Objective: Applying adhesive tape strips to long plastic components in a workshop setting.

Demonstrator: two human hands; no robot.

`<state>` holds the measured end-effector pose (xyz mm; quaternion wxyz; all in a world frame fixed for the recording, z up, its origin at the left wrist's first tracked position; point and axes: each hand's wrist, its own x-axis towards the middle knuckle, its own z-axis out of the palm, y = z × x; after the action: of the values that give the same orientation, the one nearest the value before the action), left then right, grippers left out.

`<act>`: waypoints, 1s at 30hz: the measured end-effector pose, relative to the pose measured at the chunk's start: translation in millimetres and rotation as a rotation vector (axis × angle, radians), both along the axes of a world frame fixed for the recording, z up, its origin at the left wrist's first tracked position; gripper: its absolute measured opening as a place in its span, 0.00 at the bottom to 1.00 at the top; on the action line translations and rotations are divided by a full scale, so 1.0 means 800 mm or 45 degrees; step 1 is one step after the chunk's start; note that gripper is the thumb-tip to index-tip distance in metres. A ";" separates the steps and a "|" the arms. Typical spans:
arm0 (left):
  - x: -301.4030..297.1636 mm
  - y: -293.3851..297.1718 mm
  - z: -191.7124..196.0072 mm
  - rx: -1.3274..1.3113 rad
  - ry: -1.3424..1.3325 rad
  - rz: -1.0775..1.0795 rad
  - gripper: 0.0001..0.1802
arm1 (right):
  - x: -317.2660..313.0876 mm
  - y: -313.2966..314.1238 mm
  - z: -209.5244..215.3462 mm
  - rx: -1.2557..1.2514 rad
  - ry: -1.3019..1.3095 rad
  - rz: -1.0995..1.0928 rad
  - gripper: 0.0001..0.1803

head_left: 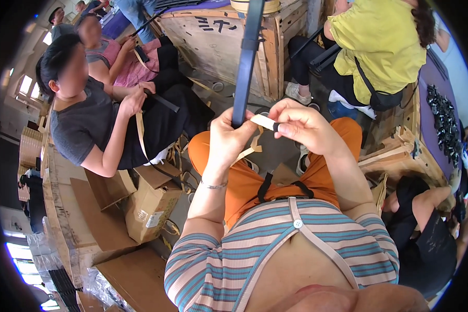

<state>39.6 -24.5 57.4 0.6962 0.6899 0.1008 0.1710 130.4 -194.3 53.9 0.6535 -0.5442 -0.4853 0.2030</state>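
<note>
Here, one dark strap, two hands.

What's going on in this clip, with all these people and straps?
A seated person grips a dark strap upright in the left hand, while the right hand pinches a tan paper band against it. To the left, another person works a similar strap and tan band. Open cardboard boxes sit on the floor beside wooden crates.

The dark strap runs off the top edge, its lower end hidden inside the left hand.
</note>
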 end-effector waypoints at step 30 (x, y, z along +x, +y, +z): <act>-0.011 0.002 -0.023 -0.509 -0.108 -0.430 0.20 | -0.008 0.044 -0.001 -0.043 0.129 -0.294 0.08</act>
<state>31.1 -22.7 39.3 0.8409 0.5380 -0.0133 0.0578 124.1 -159.1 53.2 0.6871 -0.5963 -0.3822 0.1618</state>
